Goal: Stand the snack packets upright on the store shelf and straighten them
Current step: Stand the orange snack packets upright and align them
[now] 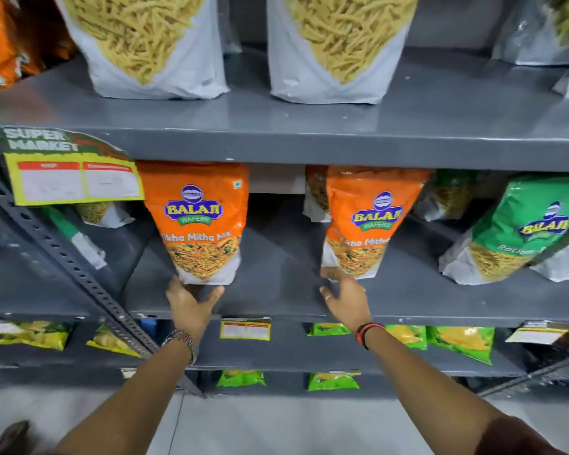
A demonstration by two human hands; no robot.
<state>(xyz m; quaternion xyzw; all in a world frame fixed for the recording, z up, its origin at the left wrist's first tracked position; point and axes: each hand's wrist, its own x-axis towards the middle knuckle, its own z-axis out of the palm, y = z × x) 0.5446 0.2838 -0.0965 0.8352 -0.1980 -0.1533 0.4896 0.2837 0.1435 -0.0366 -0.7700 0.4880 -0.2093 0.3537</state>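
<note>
Two orange Balaji snack packets stand on the grey middle shelf (276,300). The left orange packet (197,221) is upright, and my left hand (191,302) cups its bottom edge with thumb and fingers spread around it. The right orange packet (365,221) leans a little to the right. My right hand (345,297) is at its lower left corner, fingers apart, thumb touching the base. A green Balaji packet (523,231) tilts to the right at the shelf's right end.
Big white packets of yellow sticks (151,44) stand on the shelf above. A yellow price tag (73,178) hangs at left beside a slanted perforated strut (66,257). Small green and yellow packets (460,343) lie on the lower shelves. More packets sit behind, at the back.
</note>
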